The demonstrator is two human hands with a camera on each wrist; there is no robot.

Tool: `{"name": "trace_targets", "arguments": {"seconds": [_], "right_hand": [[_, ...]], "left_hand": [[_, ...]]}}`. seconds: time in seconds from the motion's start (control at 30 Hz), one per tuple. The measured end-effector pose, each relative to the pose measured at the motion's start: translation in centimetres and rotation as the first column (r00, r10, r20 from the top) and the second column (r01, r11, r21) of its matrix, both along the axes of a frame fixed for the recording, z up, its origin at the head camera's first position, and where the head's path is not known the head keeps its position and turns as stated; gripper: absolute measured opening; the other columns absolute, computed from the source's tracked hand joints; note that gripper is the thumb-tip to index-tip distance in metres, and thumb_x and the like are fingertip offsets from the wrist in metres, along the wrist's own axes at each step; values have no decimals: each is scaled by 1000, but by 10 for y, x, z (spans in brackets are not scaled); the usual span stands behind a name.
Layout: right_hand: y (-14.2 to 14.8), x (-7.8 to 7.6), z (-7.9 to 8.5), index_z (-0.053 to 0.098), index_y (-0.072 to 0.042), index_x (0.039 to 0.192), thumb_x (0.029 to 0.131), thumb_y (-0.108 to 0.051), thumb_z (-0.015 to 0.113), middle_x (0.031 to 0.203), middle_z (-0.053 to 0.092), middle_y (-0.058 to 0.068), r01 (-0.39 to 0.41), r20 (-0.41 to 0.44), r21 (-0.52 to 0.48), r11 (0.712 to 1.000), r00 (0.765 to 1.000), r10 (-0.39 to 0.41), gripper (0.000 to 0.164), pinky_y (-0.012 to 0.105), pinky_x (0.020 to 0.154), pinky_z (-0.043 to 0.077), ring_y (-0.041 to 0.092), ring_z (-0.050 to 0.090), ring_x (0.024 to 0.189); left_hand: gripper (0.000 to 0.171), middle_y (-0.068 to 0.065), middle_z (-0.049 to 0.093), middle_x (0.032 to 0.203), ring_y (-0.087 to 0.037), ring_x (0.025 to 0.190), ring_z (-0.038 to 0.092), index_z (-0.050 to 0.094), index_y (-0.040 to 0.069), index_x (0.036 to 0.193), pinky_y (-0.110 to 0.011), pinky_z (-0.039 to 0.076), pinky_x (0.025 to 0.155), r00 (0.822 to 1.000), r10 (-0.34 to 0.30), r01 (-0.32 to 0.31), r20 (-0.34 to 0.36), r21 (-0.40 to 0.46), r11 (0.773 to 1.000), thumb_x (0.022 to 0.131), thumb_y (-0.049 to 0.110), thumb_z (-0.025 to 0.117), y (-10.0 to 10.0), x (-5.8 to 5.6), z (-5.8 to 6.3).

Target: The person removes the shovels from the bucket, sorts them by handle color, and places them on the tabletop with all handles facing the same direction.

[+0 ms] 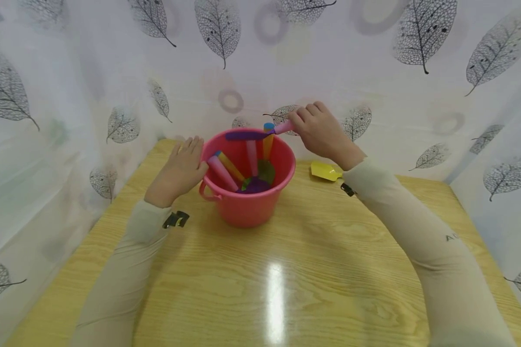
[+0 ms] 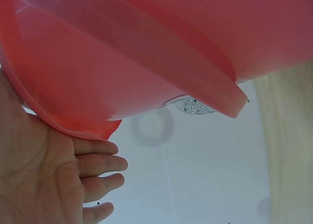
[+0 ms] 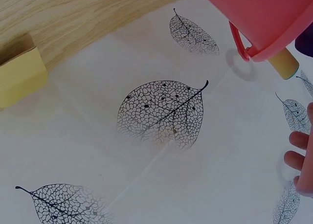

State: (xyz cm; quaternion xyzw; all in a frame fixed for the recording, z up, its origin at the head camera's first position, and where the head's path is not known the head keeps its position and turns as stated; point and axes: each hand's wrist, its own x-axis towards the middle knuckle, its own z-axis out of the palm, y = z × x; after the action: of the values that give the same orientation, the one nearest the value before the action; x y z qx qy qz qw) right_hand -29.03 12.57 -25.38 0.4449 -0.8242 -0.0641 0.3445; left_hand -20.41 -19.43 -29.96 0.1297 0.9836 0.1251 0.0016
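Observation:
A pink-red bucket (image 1: 249, 212) stands upright on the table. My left hand (image 1: 178, 171) rests against the left side of its rim, fingers straight; the left wrist view shows the palm touching the rim. My right hand (image 1: 319, 129) grips the pink handle of a toy shovel (image 1: 248, 136), its purple head lying level over the bucket's far rim and seen edge-on. Inside the bucket lean several more toy tools, among them a pink handle (image 1: 223, 174) and a yellow handle with a blue end (image 1: 230, 166). Their green and purple heads (image 1: 257, 184) partly overlap at the bottom.
A yellow scoop-shaped toy (image 1: 324, 170) lies on the wooden table (image 1: 226, 289) to the right of the bucket, its handle end partly behind my right forearm. Leaf-patterned white curtains (image 1: 252, 86) hang behind the table and along its sides.

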Motion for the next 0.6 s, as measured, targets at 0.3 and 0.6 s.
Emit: {"name": "trace_targets", "arguments": {"seconds": [0.3, 0.6], "right_hand": [[17, 8, -2, 50, 2, 97, 95, -18, 51, 82, 62, 19, 54, 26, -30, 998, 998, -53, 20, 43, 70, 47, 36, 57, 76], [35, 15, -5, 51, 2, 94, 94, -16, 52, 77, 60, 19, 82, 22, -71, 994, 997, -80, 19, 42, 63, 43, 34, 55, 69]], "left_hand": [[63, -26, 10, 155, -42, 145, 6, 12, -9, 147, -55, 3, 118, 1000, 4, -4, 26, 0, 1000, 96, 24, 29, 0, 0, 0], [64, -25, 9, 156, -41, 145, 5, 10, -7, 148, -56, 2, 118, 999, 12, -12, 46, 7, 1000, 96, 25, 28, 1, 0, 1]]}}
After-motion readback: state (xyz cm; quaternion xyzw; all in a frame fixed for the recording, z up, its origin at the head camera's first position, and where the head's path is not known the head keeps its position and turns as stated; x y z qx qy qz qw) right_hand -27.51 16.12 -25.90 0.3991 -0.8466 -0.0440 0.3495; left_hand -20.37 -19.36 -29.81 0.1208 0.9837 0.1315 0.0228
